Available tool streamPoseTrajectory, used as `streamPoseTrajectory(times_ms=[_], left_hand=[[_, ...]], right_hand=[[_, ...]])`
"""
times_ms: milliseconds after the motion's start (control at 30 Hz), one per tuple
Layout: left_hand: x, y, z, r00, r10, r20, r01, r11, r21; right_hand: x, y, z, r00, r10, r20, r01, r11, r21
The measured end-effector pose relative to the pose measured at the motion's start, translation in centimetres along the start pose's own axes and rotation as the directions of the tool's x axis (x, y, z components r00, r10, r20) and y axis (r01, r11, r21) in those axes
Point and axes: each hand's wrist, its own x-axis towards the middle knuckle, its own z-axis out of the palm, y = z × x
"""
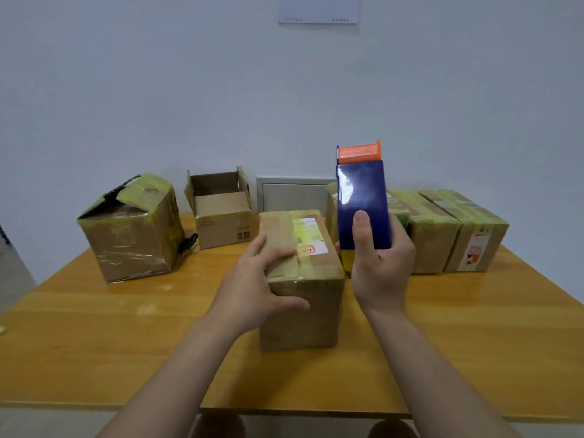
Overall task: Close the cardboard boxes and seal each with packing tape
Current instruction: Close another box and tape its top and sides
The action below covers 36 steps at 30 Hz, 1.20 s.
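Observation:
A closed cardboard box (313, 279) with yellowish tape and a white label stands in the middle of the wooden table (110, 336). My left hand (256, 282) rests on its top left edge, fingers on the lid and thumb on the front face. My right hand (379, 263) holds a tape dispenser (361, 200), dark blue with an orange top, upright just right of that box. At the back, an open empty box (221, 210) has its flaps up.
A larger taped box (132, 229) with a torn top stands at the left, black scissors (188, 245) beside it. Taped boxes (455, 229) line the back right. A white wall with a small hatch rises behind the table.

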Motion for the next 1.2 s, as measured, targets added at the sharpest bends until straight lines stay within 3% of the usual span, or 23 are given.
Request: streamPoseTrajectory(times_ms=[300,533,667,867,1067,1200], left_hand=[[5.2,0.1,1.6,0.999,-0.05,0.006,0.05,0.997,-0.052],[6.4,-1.4,5.2,0.984,-0.044,-0.175,-0.037,0.9,-0.435],[6.1,-3.7,8.3,0.98,-0.061,-0.189,-0.064,0.805,-0.59],[8.7,-4.9,10.5,0.986,-0.1,-0.135,-0.009,0.772,-0.636],[12.1,-5.5,11.6,0.983,-0.114,-0.146,-0.019,0.722,-0.692],[13.6,-6.4,12.3,0.978,-0.133,-0.16,-0.017,0.715,-0.699]], right_hand=[[-1.7,6.1,-1.7,0.984,0.172,-0.037,-0.174,0.981,-0.088],[-2.2,10.1,-1.7,0.959,0.279,-0.046,-0.281,0.959,-0.048],[-1.7,11.9,-1.7,0.953,0.301,-0.026,-0.301,0.953,0.017],[-1.7,14.5,-0.7,0.949,0.313,0.032,-0.314,0.936,0.16],[-1.5,16.2,-0.3,0.941,0.331,0.069,-0.338,0.928,0.156],[-1.7,16.2,-0.3,0.96,0.275,0.055,-0.28,0.955,0.101]])
